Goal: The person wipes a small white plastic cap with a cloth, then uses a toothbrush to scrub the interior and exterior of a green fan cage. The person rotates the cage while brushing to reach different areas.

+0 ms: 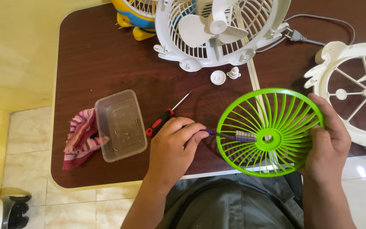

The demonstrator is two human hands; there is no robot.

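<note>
Green fan grille, 1, lower right of frame, gripped by right hand; left hand fingers pinch 1 purple brush w/ bristles on it. Counter: 1 screwdriver, 1 clear tub.

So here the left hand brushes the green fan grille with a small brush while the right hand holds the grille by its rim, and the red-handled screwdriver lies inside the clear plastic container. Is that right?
Not quite. In the head view the red-handled screwdriver lies on the brown table, just right of the clear plastic container, not inside it. The rest stands: the left hand works a small brush on the green fan grille, and the right hand holds its rim.
</note>
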